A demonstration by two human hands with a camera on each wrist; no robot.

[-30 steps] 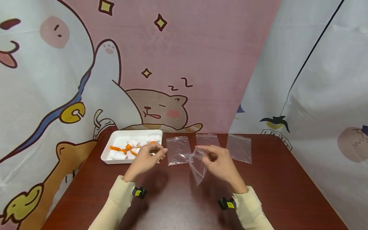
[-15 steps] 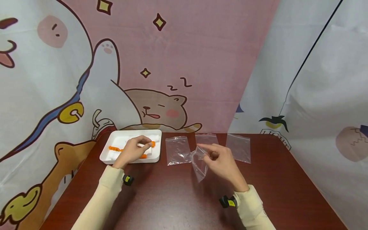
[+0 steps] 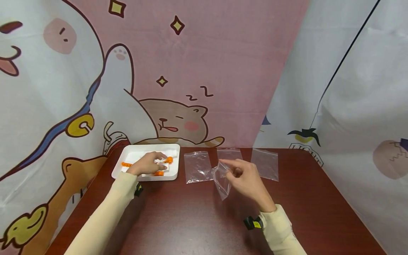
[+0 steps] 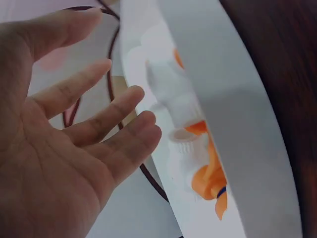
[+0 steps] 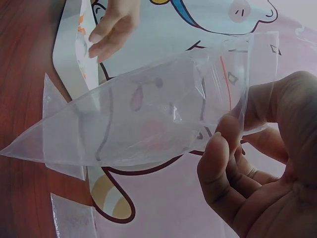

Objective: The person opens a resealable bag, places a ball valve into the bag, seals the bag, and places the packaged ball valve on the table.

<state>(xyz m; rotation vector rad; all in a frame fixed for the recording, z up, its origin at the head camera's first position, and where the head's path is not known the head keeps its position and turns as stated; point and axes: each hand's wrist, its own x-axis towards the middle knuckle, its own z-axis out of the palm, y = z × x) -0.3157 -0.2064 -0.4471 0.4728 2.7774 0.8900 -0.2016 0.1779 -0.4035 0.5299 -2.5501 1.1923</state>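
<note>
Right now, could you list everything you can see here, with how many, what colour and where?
Table: 1, reddish brown, under everything
Tray: 1, white, far left of the table
White pieces: several, exact count unclear, in the tray
Orange pieces: at least 3, orange, in the tray
Loose bags: 3, clear, lying along the table's far side
Held bag: 1, clear, hanging from the right hand's grip
Backdrop: pink and white with cartoon animals, behind the table
Wrist devices: 2, black, one per wrist
Sleeves: 2, cream, on both arms
Left grip: 1, bare hand, over the tray
Right grip: 1, bare hand, pinching the held bag
</note>
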